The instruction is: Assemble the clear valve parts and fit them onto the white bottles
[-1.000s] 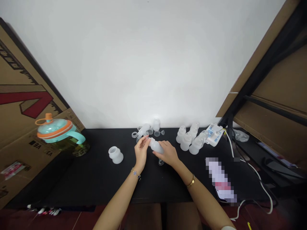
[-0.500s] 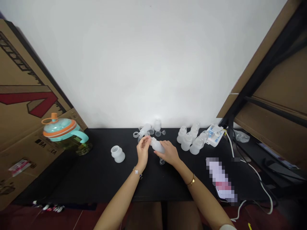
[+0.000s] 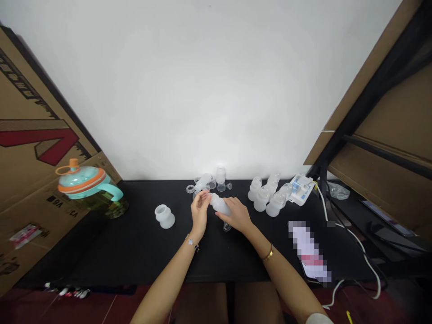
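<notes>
My right hand (image 3: 239,214) is wrapped round the body of a small white baby bottle (image 3: 221,206), which tilts with its neck toward the left. At that neck end, the fingers of my left hand (image 3: 200,212) are closed in a pinch on the top; the exact part between the fingertips is hard to make out. Below my right hand lies a clear nipple-like piece (image 3: 227,227), partly covered. An uncapped white bottle (image 3: 165,217) stands to the left of my hands. Behind them lie a white bottle (image 3: 203,182), several loose rings and clear caps.
Several bottles with clear tops (image 3: 261,199) stand at the right, beside a white power strip (image 3: 301,189) with a cable. A phone (image 3: 308,252) lies nearer the front. At the left, a large teal-lidded jug (image 3: 91,189) stands by a cardboard box (image 3: 30,180). A white wall closes off the back.
Both hands keep their hold on the bottle, with only a slight shift of the left fingers at its top. The whole view has moved a little.
</notes>
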The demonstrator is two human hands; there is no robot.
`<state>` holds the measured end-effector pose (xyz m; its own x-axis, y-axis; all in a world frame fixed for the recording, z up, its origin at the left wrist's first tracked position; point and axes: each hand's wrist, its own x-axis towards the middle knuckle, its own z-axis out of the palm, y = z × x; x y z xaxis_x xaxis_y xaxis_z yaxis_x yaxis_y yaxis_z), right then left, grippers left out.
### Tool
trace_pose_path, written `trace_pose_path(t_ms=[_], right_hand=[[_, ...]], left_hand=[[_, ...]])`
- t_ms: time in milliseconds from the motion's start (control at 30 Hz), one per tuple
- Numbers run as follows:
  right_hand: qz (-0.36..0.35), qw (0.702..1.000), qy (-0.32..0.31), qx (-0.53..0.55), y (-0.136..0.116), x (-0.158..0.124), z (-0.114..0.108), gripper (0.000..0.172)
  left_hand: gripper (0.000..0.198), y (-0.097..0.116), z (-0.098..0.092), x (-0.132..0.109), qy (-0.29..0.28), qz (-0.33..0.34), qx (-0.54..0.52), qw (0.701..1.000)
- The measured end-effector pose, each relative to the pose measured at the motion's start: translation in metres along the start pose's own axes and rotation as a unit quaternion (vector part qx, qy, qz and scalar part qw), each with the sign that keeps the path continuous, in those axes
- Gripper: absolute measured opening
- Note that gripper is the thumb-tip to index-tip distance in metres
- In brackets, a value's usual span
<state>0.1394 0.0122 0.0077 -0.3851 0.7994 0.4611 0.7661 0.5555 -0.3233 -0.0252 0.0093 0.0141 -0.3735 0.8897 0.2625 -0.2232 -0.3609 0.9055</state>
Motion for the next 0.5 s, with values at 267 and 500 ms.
trace_pose_path(t_ms=[267,500], right_hand=[[0.002,1.0,-0.003,0.0,-0.0007,0.0002,-0.0008,0.043],[-0.002,1.0,0.0,-0.004,-0.0009,-0.0005,-0.0004,0.044]], left_hand=[[0.022,0.0047,0.0012,-0.0013,-0.024,0.005,-0.014,1.0],[0.032,-0.0001,0.0028,0.0004,0.006,-0.001,-0.028,1.0]])
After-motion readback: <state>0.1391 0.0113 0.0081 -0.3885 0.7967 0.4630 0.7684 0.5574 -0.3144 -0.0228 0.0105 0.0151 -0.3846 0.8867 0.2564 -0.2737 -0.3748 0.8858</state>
